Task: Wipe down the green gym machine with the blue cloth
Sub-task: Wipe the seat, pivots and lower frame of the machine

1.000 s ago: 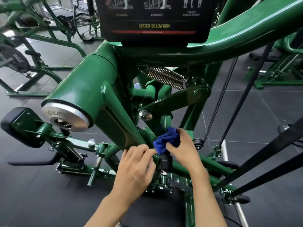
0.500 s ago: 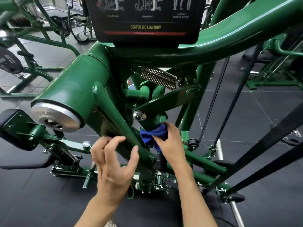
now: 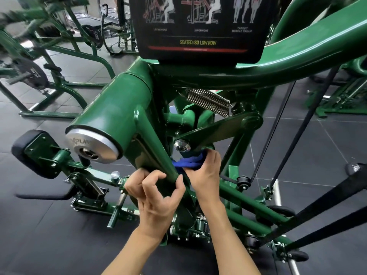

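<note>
The green gym machine (image 3: pixel 119 108) fills the view, with a thick tube ending in a silver cap and a slanted brace running down to the middle. My right hand (image 3: pixel 206 173) grips the bunched blue cloth (image 3: pixel 188 161) and presses it against a green link just under a silver bolt. My left hand (image 3: pixel 158 193) curls its fingers and thumb round the lower end of the slanted brace, right beside the cloth. Part of the cloth is hidden behind the brace and my fingers.
A black placard (image 3: pixel 198 26) reading "Seated Iso Low Row" hangs above. A steel spring (image 3: pixel 208 102) sits below it. Black straps (image 3: pixel 327 197) cross at the right. A black pad (image 3: pixel 29 149) sticks out at the left. Other green machines (image 3: pixel 49 56) stand on the dark floor behind.
My right hand has carried the cloth upward along the link toward the silver bolt. My left hand has moved from the cloth to the slanted brace and closed round it.
</note>
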Available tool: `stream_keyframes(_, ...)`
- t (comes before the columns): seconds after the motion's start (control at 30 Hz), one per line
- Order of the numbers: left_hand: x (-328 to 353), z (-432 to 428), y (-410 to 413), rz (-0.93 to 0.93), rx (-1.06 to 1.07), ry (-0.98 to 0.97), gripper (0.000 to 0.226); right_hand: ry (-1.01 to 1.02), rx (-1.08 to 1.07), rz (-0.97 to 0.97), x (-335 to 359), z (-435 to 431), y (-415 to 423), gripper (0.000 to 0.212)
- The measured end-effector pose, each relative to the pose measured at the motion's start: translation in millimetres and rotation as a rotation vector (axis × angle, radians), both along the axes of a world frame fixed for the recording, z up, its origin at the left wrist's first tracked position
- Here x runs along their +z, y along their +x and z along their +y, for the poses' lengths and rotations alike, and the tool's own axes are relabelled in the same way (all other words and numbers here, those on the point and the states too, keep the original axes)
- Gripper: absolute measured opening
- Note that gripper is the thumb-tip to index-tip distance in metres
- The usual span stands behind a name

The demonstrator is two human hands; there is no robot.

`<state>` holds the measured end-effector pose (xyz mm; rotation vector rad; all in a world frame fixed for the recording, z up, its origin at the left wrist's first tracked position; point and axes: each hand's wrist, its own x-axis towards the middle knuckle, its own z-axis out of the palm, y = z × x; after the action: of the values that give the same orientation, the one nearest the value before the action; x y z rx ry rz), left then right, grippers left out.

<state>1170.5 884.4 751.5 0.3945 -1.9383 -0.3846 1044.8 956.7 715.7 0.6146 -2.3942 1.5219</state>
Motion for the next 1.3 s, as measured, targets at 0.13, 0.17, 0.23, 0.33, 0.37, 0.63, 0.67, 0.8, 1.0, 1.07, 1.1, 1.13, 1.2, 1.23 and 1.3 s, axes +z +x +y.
stream_keyframes(0.13,0,-3,-2,0.034,0.02,-0.068,0.049,-0.072,0.025,-0.035,12,-8,-4,0.075)
stream_keyframes(0.17,0,-3,-2,0.037,0.019,-0.076,0.049,-0.051,0.049,-0.027,9,-4,-6,0.072)
stream_keyframes(0.23,-1,-4,-2,0.038,0.022,-0.083,0.05,0.037,0.073,-0.019,-3,9,-9,0.061)
stream_keyframes(0.33,-2,-4,-5,0.045,0.04,-0.084,0.052,0.177,0.043,-0.197,-24,29,-8,0.05)
stream_keyframes(0.37,-2,-4,-5,0.045,0.037,-0.078,0.052,0.186,0.031,-0.266,-27,34,-6,0.051)
stream_keyframes(0.63,-5,-4,-5,0.04,0.023,-0.064,0.051,0.161,0.114,-0.88,-13,70,-14,0.029)
stream_keyframes(0.67,-6,-3,-6,0.042,0.025,-0.06,0.052,0.133,0.141,-0.968,-14,70,-14,0.028)
stream_keyframes(0.8,-8,-2,-7,0.042,0.033,-0.051,0.051,-0.529,0.184,-1.471,-26,60,-12,0.04)
stream_keyframes(1.0,-9,-4,-6,0.038,0.017,-0.065,0.049,-0.977,0.363,-1.617,-52,67,10,0.082)
stream_keyframes(1.07,-8,-4,-7,0.039,0.017,-0.074,0.049,-0.809,0.319,-1.472,-46,67,13,0.058)
stream_keyframes(1.1,-8,-5,-7,0.037,0.016,-0.073,0.049,-0.693,0.277,-1.382,-41,67,13,0.047)
stream_keyframes(1.13,-8,-4,-7,0.037,0.016,-0.067,0.049,-0.547,0.221,-1.278,-34,68,14,0.038)
stream_keyframes(1.2,-8,-4,-6,0.043,0.017,-0.057,0.049,-0.199,0.112,-1.06,-19,70,18,0.035)
stream_keyframes(1.23,-8,-4,-6,0.046,0.015,-0.057,0.05,-0.021,0.069,-0.96,-11,71,19,0.038)
stream_keyframes(1.3,-8,-3,-7,0.053,0.014,-0.065,0.05,0.221,0.049,-0.804,-3,69,24,0.039)
